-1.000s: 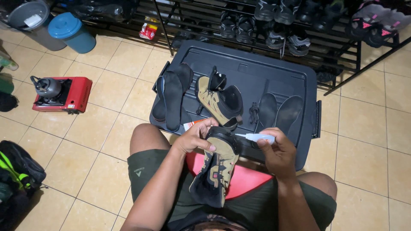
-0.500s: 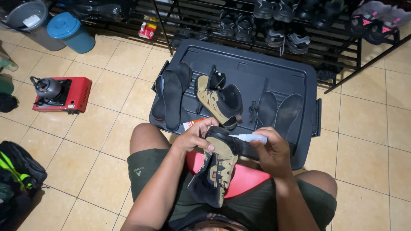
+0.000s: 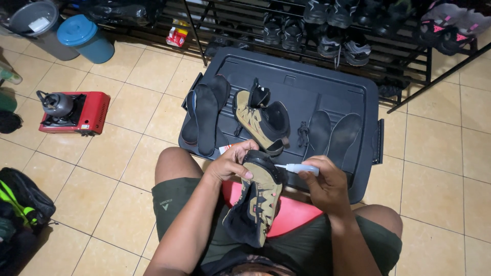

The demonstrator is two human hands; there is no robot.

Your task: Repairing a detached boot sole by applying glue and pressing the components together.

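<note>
Fingers of the left hand (image 3: 232, 164) are curled tight around the heel end of a tan and black hiking shoe (image 3: 257, 202), which is held upright over a red cushion (image 3: 291, 217) on the lap. Fingers of the right hand (image 3: 323, 180) are closed on a small white glue tube (image 3: 303, 168), its thin nozzle laid against the shoe's dark collar. The shoe's upper is seen as matte suede-like panels edged with black rubber.

Ahead of the knees, a dark plastic bin lid (image 3: 327, 92) with a moulded, ribbed surface is laid on the tiled floor (image 3: 138, 71). On it are set the matching shoe (image 3: 263, 120), lying on its side, two flat black insoles (image 3: 204, 117) to the left and two grey insoles (image 3: 332, 135) to the right.

Compared with a second ago, the tube is brought nearer the collar, while the left grip on the heel is unchanged.

A small red and yellow box (image 3: 177, 37) is seen at the foot of the black metal shoe rack (image 3: 409, 61). A red camp stove (image 3: 82, 112) carrying a metal kettle (image 3: 55, 104) is placed at left, beyond it a round blue-lidded tub (image 3: 84, 38).
</note>
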